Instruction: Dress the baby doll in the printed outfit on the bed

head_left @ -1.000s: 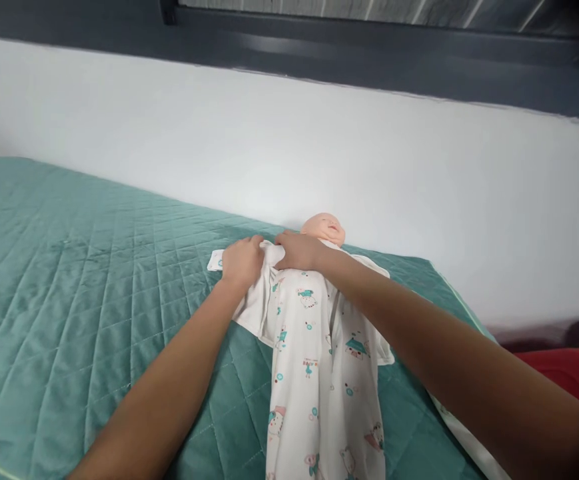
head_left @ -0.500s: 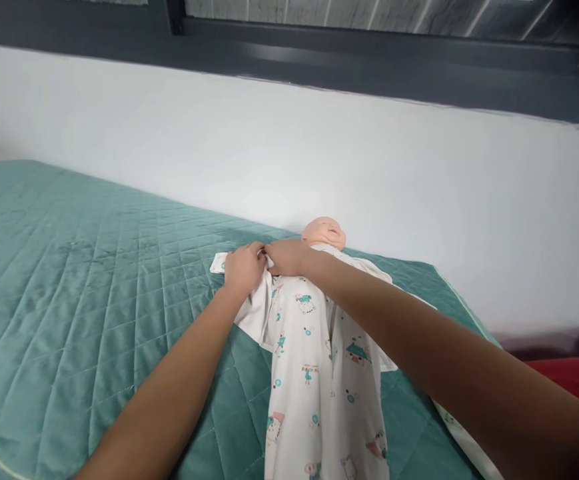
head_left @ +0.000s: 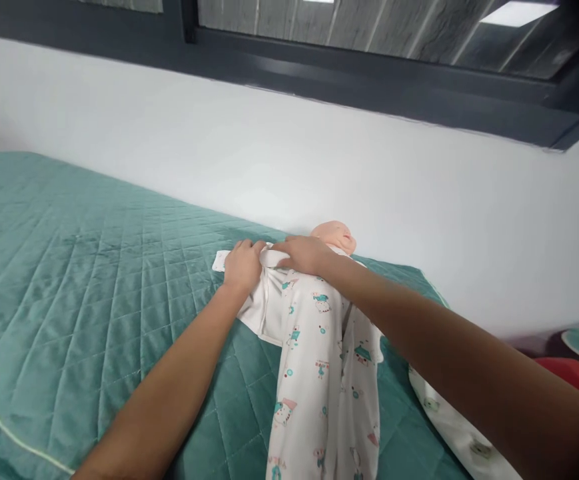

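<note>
A baby doll [head_left: 333, 235] lies on its back near the wall, only its head showing beyond my right arm. White baby clothes [head_left: 314, 373] with small printed figures cover its body and stretch toward me. My left hand [head_left: 243, 265] is closed on the sleeve at the doll's left side in view, with the white cuff [head_left: 220, 261] sticking out past it. My right hand [head_left: 303, 255] grips the garment's edge near the doll's shoulder. Between the two hands a white fold of cloth is pulled up. My fingertips are partly hidden.
A green quilted cover [head_left: 134, 293] spreads under the doll. Behind it rises a white wall [head_left: 249, 153] with a dark window frame [head_left: 319, 73]. At right are a white printed cloth [head_left: 449, 413] and a red object [head_left: 576, 379].
My right hand has shifted to the right, away from my left, drawing the cloth along and opening a gap between the hands. The view has tilted slightly.
</note>
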Demonstrator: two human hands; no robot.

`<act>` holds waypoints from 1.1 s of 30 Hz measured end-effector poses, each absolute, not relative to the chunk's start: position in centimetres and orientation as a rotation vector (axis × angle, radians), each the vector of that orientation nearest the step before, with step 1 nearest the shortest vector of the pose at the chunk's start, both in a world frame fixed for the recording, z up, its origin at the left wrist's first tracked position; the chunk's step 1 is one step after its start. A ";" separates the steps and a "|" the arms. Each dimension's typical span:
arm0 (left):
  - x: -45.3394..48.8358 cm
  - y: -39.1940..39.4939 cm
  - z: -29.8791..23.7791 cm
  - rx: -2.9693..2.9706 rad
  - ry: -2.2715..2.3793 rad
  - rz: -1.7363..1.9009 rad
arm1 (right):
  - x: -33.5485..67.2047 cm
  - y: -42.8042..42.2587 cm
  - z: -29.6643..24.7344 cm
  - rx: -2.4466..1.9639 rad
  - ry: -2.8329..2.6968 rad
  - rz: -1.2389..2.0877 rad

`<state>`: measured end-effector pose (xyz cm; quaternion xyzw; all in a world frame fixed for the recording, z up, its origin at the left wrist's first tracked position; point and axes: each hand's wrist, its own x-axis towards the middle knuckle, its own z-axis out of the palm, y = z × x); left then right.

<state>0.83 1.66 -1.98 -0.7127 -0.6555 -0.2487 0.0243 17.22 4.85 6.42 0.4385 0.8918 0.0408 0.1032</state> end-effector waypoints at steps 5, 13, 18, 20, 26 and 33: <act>0.6 1.3 -2.4 -2.243 -2.095 -0.717 | 18.7 4.3 7.3 1.347 2.633 0.173; 0.1 1.0 -3.5 -2.246 -2.112 -0.676 | 19.9 3.8 7.7 1.358 2.657 0.262; -0.2 1.8 -4.0 -2.292 -2.190 -0.742 | 19.8 3.9 7.2 1.406 2.686 0.211; -0.3 2.1 -4.2 -2.291 -2.216 -0.790 | 19.5 4.1 7.0 1.415 2.681 0.196; -0.5 2.9 -4.4 -2.264 -2.276 -1.073 | 18.5 5.2 5.5 1.465 2.703 0.080; 0.1 2.1 -3.5 -2.125 -2.145 -0.772 | 16.5 5.9 4.0 1.383 2.649 0.084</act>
